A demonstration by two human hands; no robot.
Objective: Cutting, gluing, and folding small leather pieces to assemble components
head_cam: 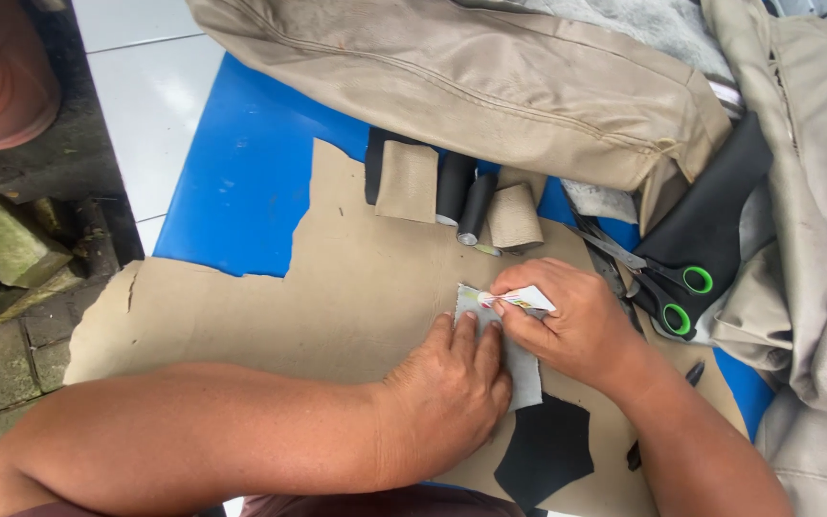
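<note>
Right hand (576,330) pinching one small tube (517,300), left hand (452,393) flat on one grey patch (524,369), one scissors (667,282).

Blue surface (241,191) w/ a big tan sheet (356,297) spread over most of it, edges ragged. On the sheet: grey patch (521,369), black patch (546,450), tan scraps (408,182) and black rolls (466,196) near the far edge. Scissors (667,287) w/ green-ringed handles at the right, by a black piece (715,215). Tan cover (471,77) piled across the far side, more fabric (815,191) at right.
</note>
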